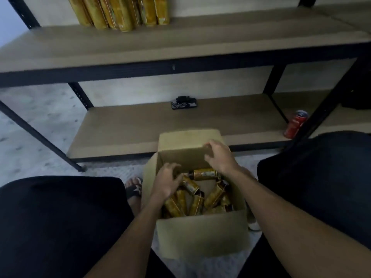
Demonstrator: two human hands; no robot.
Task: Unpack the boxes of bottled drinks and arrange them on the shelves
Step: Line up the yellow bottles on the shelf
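Open cardboard box (200,237) on floor between knees, before lower shelf (140,125) — gold-labelled bottles (204,174) lie jumbled inside. Left hand (167,182) down in box, fingers spread over one bottle; grip unclear. Right hand (219,157) at far flap, fingers curled — pinching or not, cannot tell. More bottles on upper shelf (200,43).
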